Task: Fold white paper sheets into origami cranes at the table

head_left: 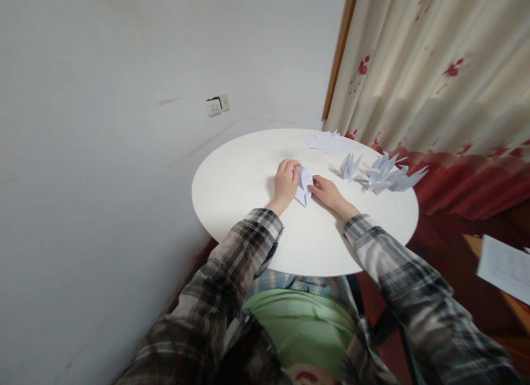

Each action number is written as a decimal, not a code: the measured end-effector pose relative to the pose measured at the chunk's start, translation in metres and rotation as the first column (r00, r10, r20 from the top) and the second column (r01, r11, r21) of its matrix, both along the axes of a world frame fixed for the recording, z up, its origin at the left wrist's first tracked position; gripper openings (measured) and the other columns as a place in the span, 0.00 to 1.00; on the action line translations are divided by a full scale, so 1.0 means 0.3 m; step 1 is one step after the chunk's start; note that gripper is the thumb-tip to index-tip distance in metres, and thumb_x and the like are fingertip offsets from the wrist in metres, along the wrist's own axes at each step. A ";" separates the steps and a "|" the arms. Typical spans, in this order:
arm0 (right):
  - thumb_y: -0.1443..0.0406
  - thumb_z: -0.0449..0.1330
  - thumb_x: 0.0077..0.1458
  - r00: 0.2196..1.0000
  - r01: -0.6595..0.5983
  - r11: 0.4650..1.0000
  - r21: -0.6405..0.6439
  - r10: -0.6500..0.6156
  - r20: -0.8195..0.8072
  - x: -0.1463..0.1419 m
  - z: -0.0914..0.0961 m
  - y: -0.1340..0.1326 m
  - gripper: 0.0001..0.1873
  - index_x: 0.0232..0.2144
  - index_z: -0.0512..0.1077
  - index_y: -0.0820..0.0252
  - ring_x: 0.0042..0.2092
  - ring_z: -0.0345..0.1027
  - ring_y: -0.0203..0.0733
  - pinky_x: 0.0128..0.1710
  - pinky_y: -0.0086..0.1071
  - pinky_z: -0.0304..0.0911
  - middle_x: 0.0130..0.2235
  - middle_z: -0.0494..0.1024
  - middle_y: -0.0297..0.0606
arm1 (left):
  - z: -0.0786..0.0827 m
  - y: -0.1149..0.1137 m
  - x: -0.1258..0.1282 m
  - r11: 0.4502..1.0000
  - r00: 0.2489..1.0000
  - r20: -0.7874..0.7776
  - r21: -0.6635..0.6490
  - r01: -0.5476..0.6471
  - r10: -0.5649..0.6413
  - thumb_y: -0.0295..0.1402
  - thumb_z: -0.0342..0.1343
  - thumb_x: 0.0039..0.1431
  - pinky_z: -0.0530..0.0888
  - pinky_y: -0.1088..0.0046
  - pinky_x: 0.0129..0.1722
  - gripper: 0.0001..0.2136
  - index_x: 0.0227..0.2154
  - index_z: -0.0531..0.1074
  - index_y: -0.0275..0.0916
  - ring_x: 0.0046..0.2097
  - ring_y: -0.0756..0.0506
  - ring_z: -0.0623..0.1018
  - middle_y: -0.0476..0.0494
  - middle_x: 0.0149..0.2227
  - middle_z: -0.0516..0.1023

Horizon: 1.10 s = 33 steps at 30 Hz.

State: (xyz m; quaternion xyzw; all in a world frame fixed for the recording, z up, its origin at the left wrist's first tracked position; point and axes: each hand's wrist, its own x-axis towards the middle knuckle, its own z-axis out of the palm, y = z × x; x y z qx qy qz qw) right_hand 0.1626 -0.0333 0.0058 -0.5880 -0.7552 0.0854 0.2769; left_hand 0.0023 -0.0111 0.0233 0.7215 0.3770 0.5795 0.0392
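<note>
Mid round white table (248,175), the small pointed folded white paper (303,187) lies between the hands, the left hand (285,182) seemingly pinching its edge, the right hand (329,193) flat and pressing.

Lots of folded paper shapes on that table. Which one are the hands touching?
The folded paper between the left hand and right hand; the other shapes sit untouched to the right, by the curtain.

My round white table (248,219) meets a pale wall (103,153) with a socket (213,106); a flowered curtain (434,70) hangs beyond its right edge.
</note>
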 end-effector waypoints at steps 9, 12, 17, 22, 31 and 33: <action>0.63 0.53 0.57 1.000 0.004 1.000 0.012 -0.004 0.001 0.002 -0.009 0.006 0.17 0.48 0.68 0.64 0.45 0.69 0.43 0.46 0.33 0.59 0.45 0.77 0.45 | 0.001 0.001 0.000 1.000 1.000 -0.003 -0.001 -0.005 0.005 0.22 0.42 0.60 0.69 0.71 0.47 0.10 0.33 0.68 0.39 0.44 0.48 0.72 0.44 0.38 0.73; 0.63 0.53 0.57 1.000 0.004 1.000 0.011 -0.004 -0.004 0.002 -0.009 0.006 0.17 0.48 0.68 0.64 0.45 0.69 0.43 0.46 0.33 0.60 0.45 0.77 0.46 | 0.002 0.000 0.000 1.000 1.000 -0.004 -0.012 -0.007 0.007 0.23 0.42 0.60 0.69 0.70 0.47 0.10 0.33 0.68 0.39 0.44 0.48 0.72 0.44 0.38 0.73; 0.63 0.52 0.57 1.000 -0.001 1.000 0.019 0.001 -0.002 0.001 -0.005 0.002 0.17 0.48 0.68 0.64 0.46 0.69 0.43 0.46 0.34 0.60 0.46 0.77 0.46 | 0.000 0.000 -0.001 1.000 1.000 -0.010 -0.017 -0.004 0.004 0.22 0.42 0.59 0.69 0.70 0.47 0.11 0.33 0.68 0.40 0.45 0.48 0.72 0.44 0.38 0.73; 0.63 0.52 0.57 1.000 0.011 1.000 -0.009 -0.011 0.002 0.000 -0.001 0.001 0.17 0.48 0.68 0.63 0.45 0.69 0.43 0.46 0.34 0.60 0.46 0.76 0.45 | -0.001 0.002 -0.001 1.000 1.000 -0.023 -0.023 -0.015 0.015 0.22 0.42 0.58 0.69 0.69 0.48 0.10 0.33 0.68 0.40 0.44 0.47 0.72 0.44 0.38 0.73; 0.63 0.52 0.57 0.999 0.019 1.000 -0.017 -0.018 0.028 -0.012 0.018 -0.013 0.18 0.48 0.68 0.64 0.45 0.69 0.44 0.46 0.34 0.60 0.45 0.77 0.46 | -0.004 0.002 -0.002 1.000 0.998 -0.051 -0.017 -0.027 0.026 0.21 0.43 0.57 0.69 0.70 0.48 0.10 0.33 0.68 0.40 0.45 0.47 0.71 0.44 0.38 0.73; 0.63 0.52 0.57 0.999 0.023 0.999 -0.024 -0.023 0.030 -0.015 0.021 -0.015 0.18 0.48 0.68 0.64 0.45 0.69 0.44 0.46 0.34 0.60 0.46 0.77 0.46 | -0.004 0.002 -0.002 0.999 0.998 -0.060 -0.030 -0.034 0.032 0.21 0.43 0.57 0.69 0.69 0.48 0.10 0.32 0.68 0.40 0.45 0.47 0.70 0.44 0.39 0.72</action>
